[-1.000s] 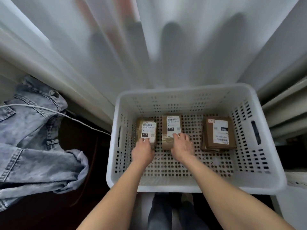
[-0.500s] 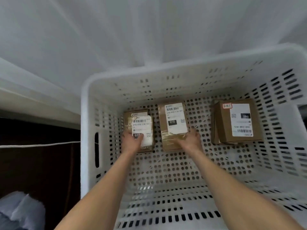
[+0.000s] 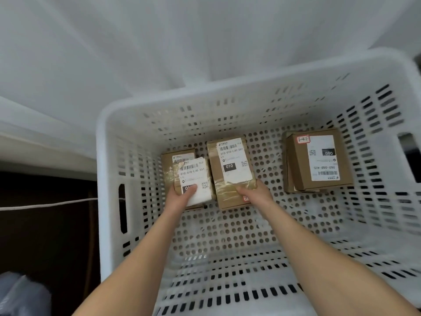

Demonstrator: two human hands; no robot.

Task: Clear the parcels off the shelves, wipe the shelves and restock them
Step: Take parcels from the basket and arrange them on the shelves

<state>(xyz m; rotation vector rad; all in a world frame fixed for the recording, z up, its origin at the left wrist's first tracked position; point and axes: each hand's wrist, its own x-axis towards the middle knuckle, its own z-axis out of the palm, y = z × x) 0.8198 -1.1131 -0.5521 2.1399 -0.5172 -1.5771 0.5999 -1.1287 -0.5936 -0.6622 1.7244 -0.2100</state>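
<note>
Brown cardboard parcels are sitting on the perforated floor of a white plastic crate (image 3: 107, 160) that is filling the centre and right of the frame.

The small parcel (image 3: 193, 176), left of centre, is carrying a white label reading "010-010-L30 551" under a barcode, with a QR code at its lower right. It is lying on top of a lower carton (image 3: 168, 160), whose own label is only peeking out at the far edge, too hidden to read. The left hand (image 3: 180, 199) is gripping the small parcel at its near end, thumb pressing down on the label and covering part of a black box that is showing "01". The fingers underneath are hidden.

Just beside it, the middle parcel (image 3: 230, 169) is showing "010-010-L30-551", a black box with "010" and a QR code, with clear tape crossing its near end. The right hand (image 3: 257, 192) is clasping that taped end, thumb lying across the top and fingers curling round the right edge.

Well apart, at the right of the crate, the third parcel (image 3: 319, 160) is facing the other way: its label is reading upside down as "060" and "060-06B-A05", and a red-edged sticker is bearing handwriting I cannot make out.
</note>
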